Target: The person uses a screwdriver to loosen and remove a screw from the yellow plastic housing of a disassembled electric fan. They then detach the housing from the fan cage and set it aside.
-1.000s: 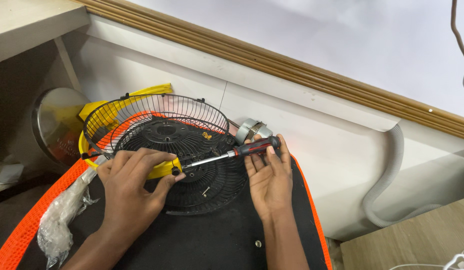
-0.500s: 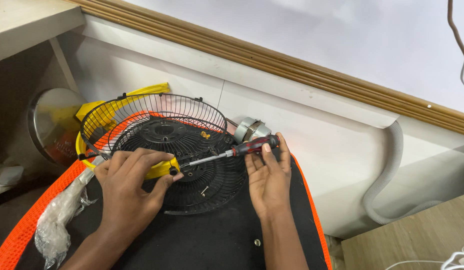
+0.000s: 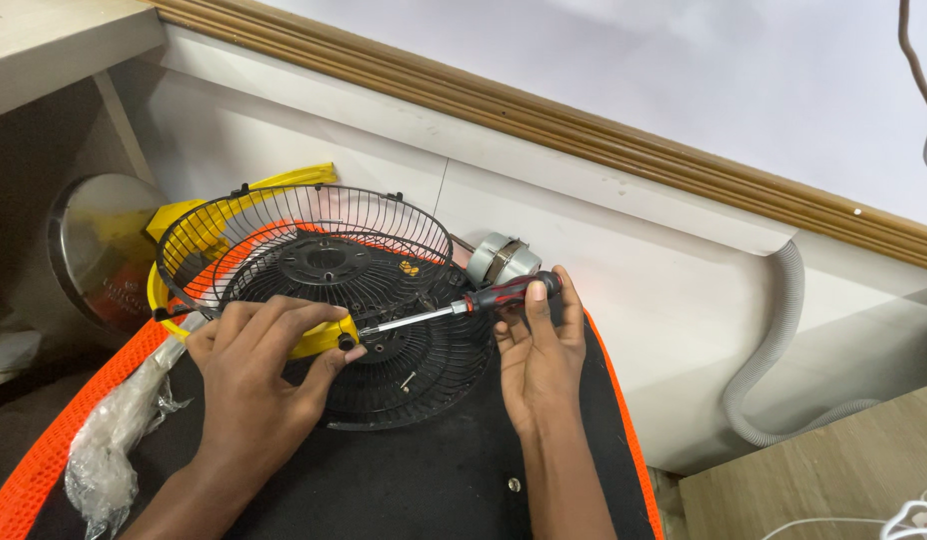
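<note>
Far left, a round metal lid leans against the wall; near left, a crumpled clear plastic bag lies on the black mat with its orange mesh edging. Left hand grips a yellow fan part, fingers curled closed over it, pinning it against the black fan grille lying flat at mid-mat; a wire guard sits tilted just behind. Screwdriver runs from the yellow part's right end to the right hand, fingers wrapped round the red-black handle. Judgement: keep the shaft in line with the screw, press inward, hold the yellow part steady so the tip stays seated. A silver motor lies by the far wall.
</note>
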